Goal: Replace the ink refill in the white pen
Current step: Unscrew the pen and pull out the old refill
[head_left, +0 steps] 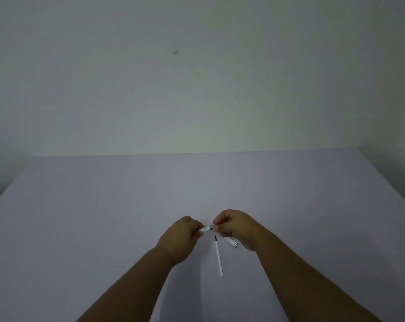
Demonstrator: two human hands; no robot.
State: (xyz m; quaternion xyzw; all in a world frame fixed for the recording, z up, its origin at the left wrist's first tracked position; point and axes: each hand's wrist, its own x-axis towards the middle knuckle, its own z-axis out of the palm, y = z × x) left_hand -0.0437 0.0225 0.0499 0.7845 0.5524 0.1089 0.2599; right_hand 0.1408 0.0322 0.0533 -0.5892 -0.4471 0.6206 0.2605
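Observation:
Both hands hold the white pen [207, 228] level above the table. My left hand [181, 238] grips its white barrel end. My right hand [237, 228] pinches the darker grey section at the other end. Only a short stretch of the pen shows between the fingers. On the table just below lies a thin white ink refill [218, 257] with a dark tip pointing away from me. A white pen cap [231, 241] with a grey end lies beside it, partly hidden under my right hand.
A pale lilac table [104, 217] fills the lower half of the view, its far edge meeting a plain white wall [197, 77]. The table's left and right edges slant outward toward me.

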